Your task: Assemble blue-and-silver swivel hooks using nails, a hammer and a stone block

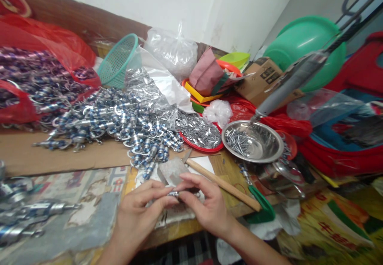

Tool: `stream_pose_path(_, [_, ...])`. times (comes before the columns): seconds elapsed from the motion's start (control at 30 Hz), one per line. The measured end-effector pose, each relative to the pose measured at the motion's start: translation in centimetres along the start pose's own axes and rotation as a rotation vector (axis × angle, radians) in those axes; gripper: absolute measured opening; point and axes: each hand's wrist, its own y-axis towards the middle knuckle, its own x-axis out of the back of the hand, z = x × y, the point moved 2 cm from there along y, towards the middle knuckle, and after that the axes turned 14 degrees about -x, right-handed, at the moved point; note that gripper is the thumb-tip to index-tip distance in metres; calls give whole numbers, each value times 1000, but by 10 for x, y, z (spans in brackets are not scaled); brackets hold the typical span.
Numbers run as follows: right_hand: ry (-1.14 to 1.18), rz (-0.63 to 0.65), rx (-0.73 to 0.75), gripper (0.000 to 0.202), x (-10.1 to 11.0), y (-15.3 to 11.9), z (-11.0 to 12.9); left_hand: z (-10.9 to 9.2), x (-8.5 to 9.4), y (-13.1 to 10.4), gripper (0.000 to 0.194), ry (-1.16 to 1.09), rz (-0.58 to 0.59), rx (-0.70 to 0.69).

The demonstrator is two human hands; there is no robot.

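Between the fingertips of both hands is a small shiny metal part (172,194), mostly covered by the fingers, so its exact kind is hidden. My left hand (140,207) pinches its left end with thumb and forefinger. From the other side, my right hand (206,201) closes thumb and fingers on it. Just beyond the fingers lies a grey block (173,172). A hammer (224,183) with a wooden handle rests to its right, slanting toward the table's front edge. Behind the block spreads a heap of silver and blue metal fittings (104,115) with ring-shaped pieces.
A red tray (206,150) holds many small metal pieces. Beside it, a steel bowl (269,158) contains pins, under a slanting grey tool (291,81). More fittings (38,209) lie at left. A teal basket (118,59) and green basin (308,37) stand behind.
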Motion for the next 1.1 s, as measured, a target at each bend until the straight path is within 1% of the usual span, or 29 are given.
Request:
stream_pose_path(0.07, [-96,-17,117,38,3,-5,-1,-3,1,0,9,-15,-35,45])
stream_pose_path(0.13, [-246,-15,305,35,6,-9,-3,-7,2,0,8,-15,-57,49])
stream_pose_path(0.2, [-373,8,472,33,9,-11,-4,-11,4,2,7,21,-44,25])
stream_pose_path(0.23, [-416,20,526,34,11,-12,-5,-13,4,3,8,47,-18,10])
stream_pose_path(0.3, [-464,43,590,34,15,-12,-4,-17,6,5,13,102,57,-45])
stream_pose_path(0.37, [-472,54,617,34,17,-10,-2,-20,7,7,16,151,125,-135])
stream_pose_path(0.43, [-465,48,611,35,18,-8,1,-22,8,8,15,191,145,-239])
stream_pose_path(0.5, [-442,45,564,38,17,-7,3,-24,9,9,14,201,120,-294])
stream_pose_path(0.57, [-375,40,485,37,14,-6,5,-24,8,8,13,166,56,-248])
stream_pose_path(0.6, [-322,36,437,35,12,-7,5,-24,8,7,12,133,24,-180])
stream_pose_path(0.67, [-211,16,331,27,8,-8,7,-22,6,4,9,25,-32,9])
stream_pose_path(0.7, [-168,2,277,23,7,-8,8,-20,4,2,16,-43,-55,105])
stream_pose_path(0.77, [-128,5,162,17,5,-6,9,-17,1,-2,37,-164,-97,258])
stream_pose_path(0.83, [-147,82,71,13,8,3,9,-12,0,-4,48,-227,-123,349])
stream_pose_path(0.87, [-193,119,39,11,12,11,7,-10,-1,-4,49,-237,-119,380])
stream_pose_path(0.9, [-292,123,0,11,17,23,3,-8,-1,-4,51,-252,-105,404])
stream_pose_path(0.93, [-421,91,-41,12,24,36,-2,-6,-2,-4,55,-285,-81,420])
stream_pose_path(0.97, [-577,7,-89,15,33,52,-8,-4,-2,-3,59,-330,-52,431])
stream_pose_path(1.0, [-795,-100,-177,21,41,68,-17,-3,-3,-2,64,-381,-21,440])
stream_pose_path(1.03, [-872,-147,-228,25,48,84,-25,-2,-4,-2,67,-429,10,447])
stream_pose_path(1.1, [-978,-166,-301,26,56,110,-42,-1,-5,-1,71,-488,61,459])
